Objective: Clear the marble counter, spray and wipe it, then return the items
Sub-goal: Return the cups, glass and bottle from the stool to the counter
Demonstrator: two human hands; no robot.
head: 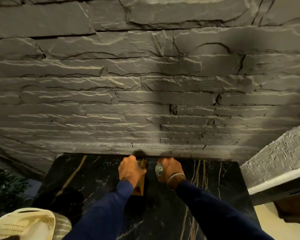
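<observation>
The black marble counter (97, 172) with gold and white veins runs from the stone wall toward me. My left hand (130, 170) grips a brown wooden box-like item (141, 186) that stands near the counter's back edge. Close beside it, my right hand (171, 170) holds a small shiny silver object (158, 169), fingers curled round it. A metal bangle sits on my right wrist. Both arms wear dark blue sleeves. What the silver object is cannot be made out.
A rough grey stone wall (145, 84) rises right behind the counter. A white textured ledge (275, 163) juts in at the right. A cream lampshade-like object (24, 224) fills the lower left corner. Pale floor (267, 222) shows at lower right.
</observation>
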